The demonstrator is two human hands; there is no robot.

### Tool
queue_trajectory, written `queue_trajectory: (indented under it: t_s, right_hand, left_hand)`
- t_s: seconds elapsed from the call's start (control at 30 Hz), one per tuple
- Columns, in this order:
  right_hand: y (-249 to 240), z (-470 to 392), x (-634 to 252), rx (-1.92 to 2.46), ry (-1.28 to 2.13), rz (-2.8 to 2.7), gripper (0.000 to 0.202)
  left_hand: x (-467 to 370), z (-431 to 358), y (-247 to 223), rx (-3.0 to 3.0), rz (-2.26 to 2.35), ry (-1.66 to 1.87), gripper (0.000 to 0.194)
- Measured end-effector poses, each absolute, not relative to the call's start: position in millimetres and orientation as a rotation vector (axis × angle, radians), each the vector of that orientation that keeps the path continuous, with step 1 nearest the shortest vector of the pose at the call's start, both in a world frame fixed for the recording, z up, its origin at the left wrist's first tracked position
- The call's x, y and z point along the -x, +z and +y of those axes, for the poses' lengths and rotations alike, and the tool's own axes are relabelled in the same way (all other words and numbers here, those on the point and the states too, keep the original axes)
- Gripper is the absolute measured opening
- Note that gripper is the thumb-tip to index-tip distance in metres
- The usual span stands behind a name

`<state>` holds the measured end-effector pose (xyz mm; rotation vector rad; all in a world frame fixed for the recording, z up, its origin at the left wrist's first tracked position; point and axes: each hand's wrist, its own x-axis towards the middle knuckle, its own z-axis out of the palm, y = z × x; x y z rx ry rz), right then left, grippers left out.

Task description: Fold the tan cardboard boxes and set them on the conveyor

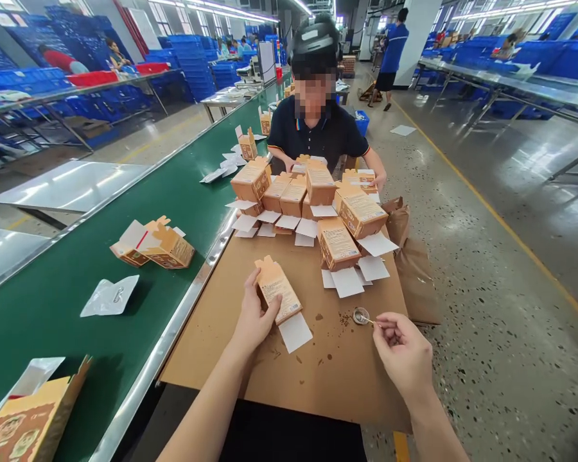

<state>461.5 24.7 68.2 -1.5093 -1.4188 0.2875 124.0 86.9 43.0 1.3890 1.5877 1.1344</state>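
Observation:
My left hand (257, 314) grips a small brown-and-cream carton (278, 292) by its sides, above the cardboard-topped table. Printed text faces up, and a white end flap (295, 332) hangs open toward me. Pinched in my right hand (404, 346) is a thin pale cotton swab (371, 322). Its far end reaches into a small clear round dish (361, 316) on the cardboard, so the tip is hard to make out. Dark wet spots (345, 319) mark the cardboard around the dish.
Cartons (340, 244) with open white flaps are stacked across the far side of the cardboard (212, 346). Opposite me sits a person (315, 122) handling cartons. On the left, a green conveyor belt (77, 250) carries cartons (166, 247) and a white pouch (110, 296). A brown bag (414, 276) hangs at right.

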Motion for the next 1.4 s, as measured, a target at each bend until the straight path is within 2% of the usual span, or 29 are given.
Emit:
queue_trajectory:
  t_s: [0.1, 0.23, 0.3, 0.33, 0.4, 0.47, 0.6, 0.7, 0.93, 1.17, 1.4]
  right_hand:
    - [65, 32, -461, 1.520, 0.302, -1.442, 0.030]
    - [70, 28, -464, 1.500, 0.317, -1.437, 0.031]
    - [77, 19, -462, 1.463, 0.307, -1.414, 0.024]
    - [81, 13, -457, 1.430, 0.311, -1.408, 0.018]
    - [87, 1, -440, 1.351, 0.366, -1.411, 0.007]
    - [89, -9, -414, 1.280, 0.486, -1.433, 0.010]
    - [82, -20, -364, 1.212, 0.693, -1.491, 0.016]
    - [73, -21, -348, 1.207, 0.750, -1.527, 0.017]
    - [64, -13, -349, 1.242, 0.771, -1.558, 0.016]
    - [71, -17, -364, 1.300, 0.714, -1.495, 0.018]
    - [90, -46, -405, 1.327, 0.684, -1.394, 0.016]
  left_hand:
    - [-134, 77, 48, -1.219, 1.361, 1.298, 0.111]
    - [-131, 74, 60, -1.030, 1.286, 1.359, 0.148]
    - [-124, 77, 66, -0.946, 1.253, 1.282, 0.156]
    - [-121, 78, 69, -0.925, 1.228, 1.209, 0.149]
    - [-117, 80, 74, -0.915, 1.173, 1.061, 0.122]
    - [-116, 80, 75, -0.912, 1.144, 1.001, 0.103]
    - [-120, 75, 73, -0.859, 1.118, 1.041, 0.107]
    - [-124, 72, 73, -0.853, 1.095, 1.052, 0.100]
    - [-129, 70, 77, -0.904, 1.081, 1.062, 0.097]
    - [-129, 61, 76, -0.943, 1.128, 1.046, 0.107]
    - [-124, 25, 71, -1.105, 1.282, 1.006, 0.087]
